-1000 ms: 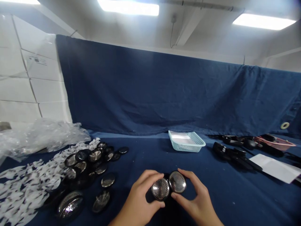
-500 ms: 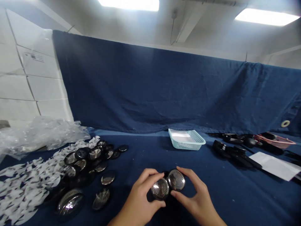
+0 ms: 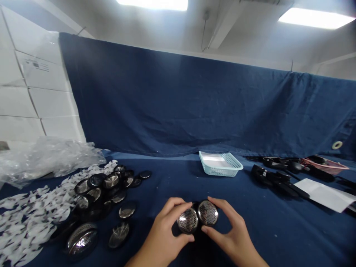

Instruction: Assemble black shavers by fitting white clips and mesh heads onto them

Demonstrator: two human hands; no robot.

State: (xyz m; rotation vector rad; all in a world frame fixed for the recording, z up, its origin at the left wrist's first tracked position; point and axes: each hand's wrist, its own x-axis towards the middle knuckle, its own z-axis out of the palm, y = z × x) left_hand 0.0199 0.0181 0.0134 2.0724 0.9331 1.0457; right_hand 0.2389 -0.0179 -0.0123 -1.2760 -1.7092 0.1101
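Observation:
Between thumb and fingers, my left hand (image 3: 169, 230) grips a round, shiny metal cap with a perforated face (image 3: 188, 221). My right hand (image 3: 229, 230) pinches a second round perforated metal cap (image 3: 208, 213) by its rim. The two caps are side by side, their edges almost touching, faces turned toward me. Something dark shows behind them, but I cannot make out what. To the left of my left hand lie two loose round metal pieces, one flat (image 3: 127, 210) and one tilted (image 3: 118, 235).
Left, a heap of similar round pieces (image 3: 111, 181) adjoins white scraps (image 3: 30, 218) and clear plastic (image 3: 55, 154). A larger shiny dome (image 3: 82, 240) lies at front left. A pale blue basket (image 3: 222, 172) stands at the back; black items (image 3: 274, 181) and white paper (image 3: 324, 194) lie right.
The two caps and my hands have shifted very slightly left. My grip on both looks the same, and the camera view has moved a little.

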